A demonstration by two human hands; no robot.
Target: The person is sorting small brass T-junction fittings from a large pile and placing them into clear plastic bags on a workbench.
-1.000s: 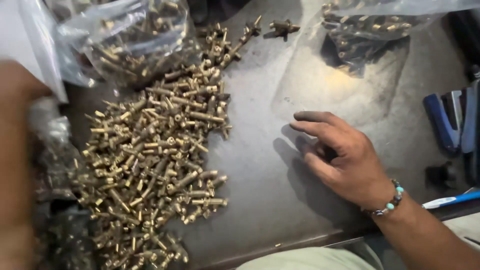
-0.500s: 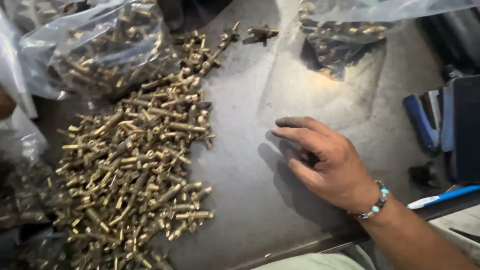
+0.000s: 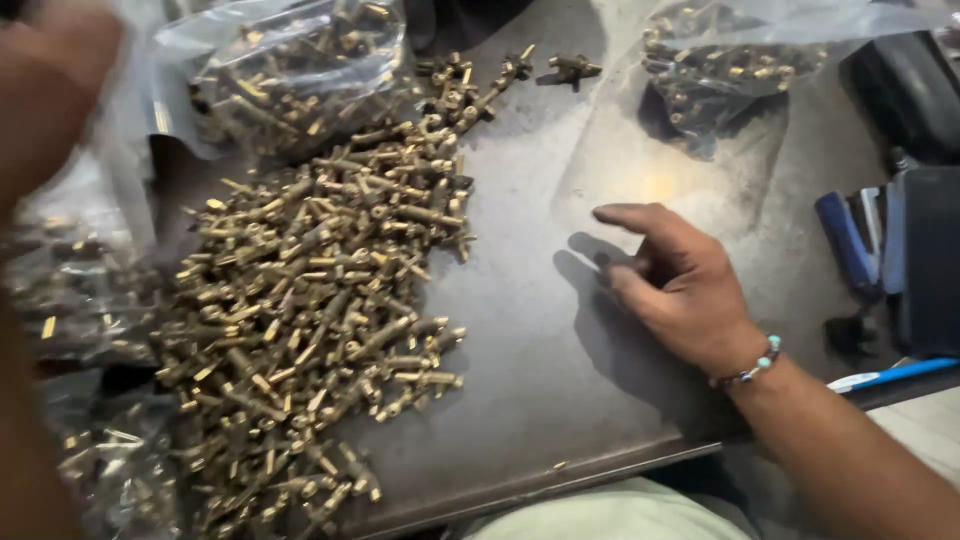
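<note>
Head view of a dark metal work table (image 3: 540, 400) bearing a large heap of brass bolts (image 3: 310, 320), which spreads from the table's upper middle down toward its near left edge. The right hand (image 3: 680, 285) rests on bare table to the right of the heap, well apart from it, palm down with the fingers loosely curled and the forefinger extended toward the bolts; it holds nothing. A beaded bracelet (image 3: 755, 365) circles its wrist. The left hand (image 3: 50, 90), blurred at the upper left corner, is raised above the left side of the heap; whether it is open or holding anything cannot be told. A clear plastic bag of bolts (image 3: 290, 70) lies at the heap's far end, and a second bag (image 3: 730, 70) lies beyond the right hand. A few stray bolts (image 3: 575, 68) sit between the two bags. A blue-handled tool (image 3: 850, 245) lies at the right edge.
</note>
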